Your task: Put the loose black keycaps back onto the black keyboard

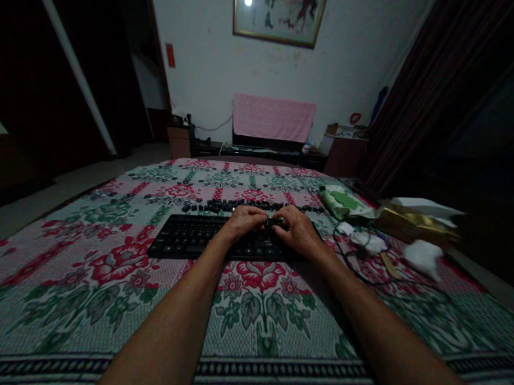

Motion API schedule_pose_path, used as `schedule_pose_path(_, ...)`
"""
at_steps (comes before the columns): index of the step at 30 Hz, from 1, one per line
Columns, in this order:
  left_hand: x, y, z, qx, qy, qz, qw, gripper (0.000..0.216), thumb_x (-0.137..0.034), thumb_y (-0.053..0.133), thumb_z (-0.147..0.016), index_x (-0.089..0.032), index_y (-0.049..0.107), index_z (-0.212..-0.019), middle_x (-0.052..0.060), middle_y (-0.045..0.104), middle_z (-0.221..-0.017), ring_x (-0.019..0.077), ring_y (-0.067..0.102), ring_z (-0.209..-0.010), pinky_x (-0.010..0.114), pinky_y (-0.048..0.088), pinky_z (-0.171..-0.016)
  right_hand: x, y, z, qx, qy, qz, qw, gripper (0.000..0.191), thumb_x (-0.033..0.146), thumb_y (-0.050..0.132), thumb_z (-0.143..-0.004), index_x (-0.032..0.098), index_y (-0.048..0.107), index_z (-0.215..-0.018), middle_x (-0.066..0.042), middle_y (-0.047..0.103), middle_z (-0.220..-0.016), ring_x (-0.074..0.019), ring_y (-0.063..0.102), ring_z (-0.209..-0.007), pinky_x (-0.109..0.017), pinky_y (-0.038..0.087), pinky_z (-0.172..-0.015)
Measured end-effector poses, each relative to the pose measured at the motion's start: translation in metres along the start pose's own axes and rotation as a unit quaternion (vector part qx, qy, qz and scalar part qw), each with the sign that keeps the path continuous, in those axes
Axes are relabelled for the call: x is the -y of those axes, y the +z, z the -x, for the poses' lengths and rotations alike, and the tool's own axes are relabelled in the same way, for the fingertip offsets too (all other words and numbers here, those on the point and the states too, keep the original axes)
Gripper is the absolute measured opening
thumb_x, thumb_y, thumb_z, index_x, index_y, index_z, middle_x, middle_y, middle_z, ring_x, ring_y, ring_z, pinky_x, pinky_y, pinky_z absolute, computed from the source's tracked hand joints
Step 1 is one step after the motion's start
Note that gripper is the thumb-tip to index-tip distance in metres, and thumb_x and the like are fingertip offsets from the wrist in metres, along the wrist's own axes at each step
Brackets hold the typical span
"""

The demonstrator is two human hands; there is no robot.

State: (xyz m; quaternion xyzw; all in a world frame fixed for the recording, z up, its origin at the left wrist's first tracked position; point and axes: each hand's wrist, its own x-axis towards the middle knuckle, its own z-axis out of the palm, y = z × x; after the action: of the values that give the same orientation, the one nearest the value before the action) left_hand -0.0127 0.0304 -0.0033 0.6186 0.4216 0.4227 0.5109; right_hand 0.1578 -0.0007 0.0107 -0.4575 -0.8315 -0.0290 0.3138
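Fingers (256, 211) of the left hand (244, 221) and right hand (297, 227) meet tip to tip, bent and narrowly gapped, over the right part of a black keyboard (186, 235) lying flat on patterned cloth (97, 327); a small dark piece seems to sit between them, though in this dim light I can't tell whether either hand grips it. The keyboard looks like stiff, light plastic, best steadied by its end edges. Loose dark keycaps (217, 205), strewn just behind it, should be tiny, slick and easily dropped, so pinch them by their sides. Off to the right, a green-and-white packet (345, 202) looks soft, its contents hidden; beside it, a gold box (414, 223) has white paper (430, 205) at its top.
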Motion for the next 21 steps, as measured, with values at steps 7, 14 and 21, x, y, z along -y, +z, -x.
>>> schedule_pose_path(7,0.0000,-0.0007,0.0008,0.019,0.008,0.000,1.000,0.022,-0.024,0.057,-0.062,-0.011,0.063,-0.079,0.000,0.056,-0.053,0.0058,0.048,-0.045,0.017,0.036,-0.045,-0.0020,0.0031,0.0042,-0.011,0.002,-0.002,1.000,0.020,0.017,0.052,-0.068,0.017,0.054,-0.087,-0.004,0.054,-0.083,-0.0154,0.050,-0.077,-0.027,0.039,-0.069)
schedule_pose_path(14,0.0004,-0.0005,0.0010,0.025,0.005,0.003,1.000,0.020,-0.021,0.057,-0.061,-0.011,0.062,-0.078,0.000,0.057,-0.054,0.0058,0.048,-0.046,0.017,0.035,-0.044,-0.0006,0.0038,0.0040,-0.017,-0.007,-0.020,1.000,0.021,0.013,0.051,-0.067,0.017,0.054,-0.086,-0.004,0.053,-0.083,-0.0150,0.049,-0.077,-0.027,0.039,-0.070)
schedule_pose_path(21,-0.0031,0.0001,0.0023,0.040,-0.014,0.020,0.999,0.025,-0.016,0.059,-0.058,-0.011,0.061,-0.083,0.000,0.058,-0.055,0.0072,0.052,-0.048,0.017,0.036,-0.046,-0.0011,0.0059,0.0034,-0.035,-0.014,-0.068,0.997,0.025,0.008,0.048,-0.067,0.019,0.054,-0.089,-0.004,0.054,-0.086,-0.0148,0.051,-0.080,-0.027,0.041,-0.071)
